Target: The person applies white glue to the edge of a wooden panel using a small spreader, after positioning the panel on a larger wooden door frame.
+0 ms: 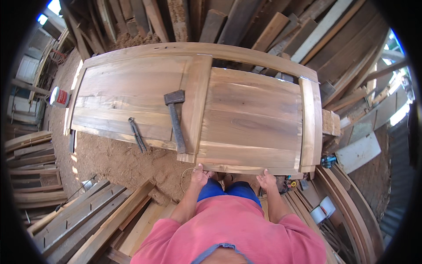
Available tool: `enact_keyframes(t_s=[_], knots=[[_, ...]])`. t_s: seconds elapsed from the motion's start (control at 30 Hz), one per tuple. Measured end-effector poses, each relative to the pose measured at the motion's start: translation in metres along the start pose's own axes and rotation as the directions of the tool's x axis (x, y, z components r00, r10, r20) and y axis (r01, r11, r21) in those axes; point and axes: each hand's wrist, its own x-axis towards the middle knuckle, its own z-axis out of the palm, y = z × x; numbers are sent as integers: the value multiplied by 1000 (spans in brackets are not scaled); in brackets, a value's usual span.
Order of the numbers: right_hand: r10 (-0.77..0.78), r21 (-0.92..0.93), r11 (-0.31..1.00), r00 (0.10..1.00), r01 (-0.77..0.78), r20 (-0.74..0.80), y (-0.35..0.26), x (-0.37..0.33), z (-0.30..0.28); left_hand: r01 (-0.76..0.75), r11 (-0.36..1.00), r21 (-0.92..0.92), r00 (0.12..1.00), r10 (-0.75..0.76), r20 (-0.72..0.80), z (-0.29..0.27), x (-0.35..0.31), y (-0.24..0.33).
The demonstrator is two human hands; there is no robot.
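Observation:
A wooden door frame (200,47) lies flat before me, with a left panel (127,94) and a right panel (255,114) of pale boards. A dark gap shows between the right panel and the frame's far side. My left hand (200,177) grips the right panel's near edge at its left end, thumb on top. Farther right along that edge, my right hand (266,179) holds it with the thumb up; its other fingers are partly hidden. A heavy hammer (176,119) rests over the middle rail (193,103). Metal pincers (136,134) lie on the left panel's near edge.
Boards (263,33) lean behind the door, and stacked planks (83,215) lie at lower left. A white-and-red bucket (59,97) stands beyond the door's left end. At right are a blue tool (328,161), a pale sheet (358,152) and long curved-looking planks (340,198). Sawdust covers the ground.

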Motion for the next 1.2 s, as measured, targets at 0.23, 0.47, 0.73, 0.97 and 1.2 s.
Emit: enact_keyframes(t_s=[0.23, 0.47, 0.73, 0.97, 1.2], knots=[[-143, 65, 989, 982, 136, 121, 13, -3, -4, -16, 998, 58, 998, 20, -61, -5, 0, -4], [-170, 71, 984, 976, 162, 138, 18, 5, -6, -16, 996, 85, 999, 19, -40, -8, 1, -2], [300, -898, 440, 946, -20, 126, -66, -55, 23, -30, 999, 36, 999, 31, -23, -7, 4, -9], [-434, -722, -461, 579, 516, 691, -257, -14, 202, 62, 996, 70, 973, -45, -224, 21, -14, -40], [-511, -616, -722, 358, 314, 781, -362, 67, 382, -36, 999, 7, 981, 36, -190, 43, -19, -71]])
